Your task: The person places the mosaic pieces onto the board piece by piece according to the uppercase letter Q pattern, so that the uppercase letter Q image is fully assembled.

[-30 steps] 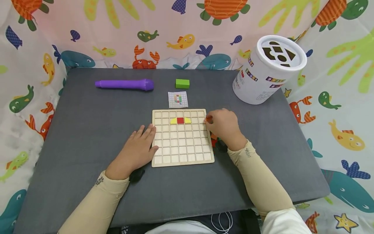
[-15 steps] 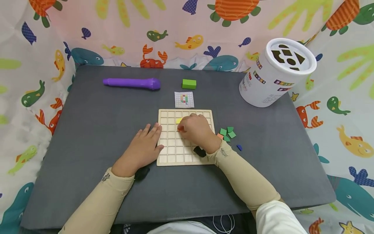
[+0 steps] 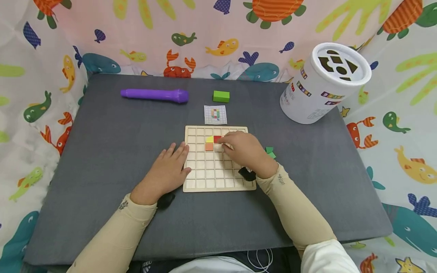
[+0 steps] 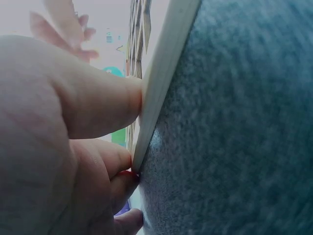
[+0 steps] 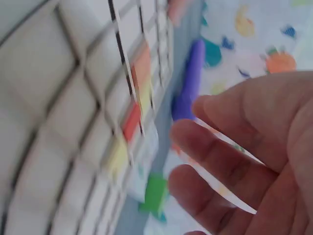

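Note:
My left hand (image 3: 163,175) lies with straight fingers at the left edge of a wooden grid board (image 3: 205,177); the left wrist view has the thumb touching its rim. In the board's upper rows sit a yellow piece (image 3: 209,139), a red piece (image 3: 217,139) beside it, and an orange square (image 3: 209,146) under the yellow. A second yellow piece (image 5: 116,159) shows in the right wrist view, hidden by my hand in the head view. Above the board, my right hand (image 3: 246,149) has loosely bent fingers, with nothing between them in the right wrist view.
Green pieces (image 3: 269,150) lie right of the board, partly behind my right wrist. Beyond the board are a small pattern card (image 3: 215,115), a green block (image 3: 221,96) and a purple stick (image 3: 154,95). A white bucket (image 3: 314,91) stands at back right.
My right hand went from the board's right side to its upper rows, then drew back a little rightward. An orange square now lies under the left yellow piece. My left hand stayed at the edge.

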`<control>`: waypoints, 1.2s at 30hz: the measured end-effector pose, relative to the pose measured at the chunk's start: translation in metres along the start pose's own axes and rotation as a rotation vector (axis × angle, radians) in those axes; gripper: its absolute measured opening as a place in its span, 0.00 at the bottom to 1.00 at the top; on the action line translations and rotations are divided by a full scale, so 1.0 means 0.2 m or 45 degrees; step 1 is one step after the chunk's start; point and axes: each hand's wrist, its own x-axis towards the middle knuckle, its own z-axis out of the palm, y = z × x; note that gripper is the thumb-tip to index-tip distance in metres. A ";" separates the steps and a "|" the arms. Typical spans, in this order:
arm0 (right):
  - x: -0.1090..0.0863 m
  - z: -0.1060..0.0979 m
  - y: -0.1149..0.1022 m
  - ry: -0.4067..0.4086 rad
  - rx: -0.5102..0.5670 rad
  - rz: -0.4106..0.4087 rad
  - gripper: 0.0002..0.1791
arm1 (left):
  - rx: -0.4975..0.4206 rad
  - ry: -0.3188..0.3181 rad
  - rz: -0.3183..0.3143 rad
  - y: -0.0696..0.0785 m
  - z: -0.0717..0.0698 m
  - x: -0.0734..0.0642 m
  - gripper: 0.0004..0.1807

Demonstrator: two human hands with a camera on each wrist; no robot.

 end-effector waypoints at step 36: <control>-0.45 0.07 0.30 0.159 -0.150 0.340 0.06 | -0.010 0.001 -0.002 0.01 0.00 0.00 0.42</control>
